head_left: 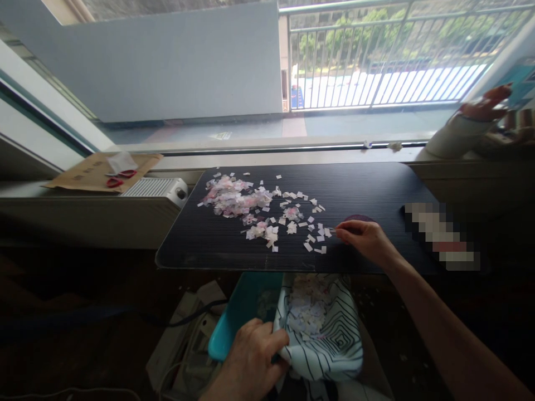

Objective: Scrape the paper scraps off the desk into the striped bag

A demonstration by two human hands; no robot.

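Observation:
My right hand (363, 238) is closed in a pinch just above the dark table (368, 184). A thin pale tip shows at its fingertips, too small to name, beside loose paper scraps (321, 229). Part of a purple round thing (357, 218) shows behind that hand. Farther left lies a heap of white and pink paper scraps (234, 197), with smaller clusters around it. Below the table's front edge, my left hand (257, 353) is closed on the rim of a pale cloth (321, 362) with black lines. The cloth forms a pouch with many paper scraps inside.
A turquoise bin (228, 328) stands left of the cloth. Red-handled scissors (121, 178) lie on a brown envelope (92, 172) by the window. At the table's right is a blurred-out object (438, 234). A white container (453, 133) stands at the far right.

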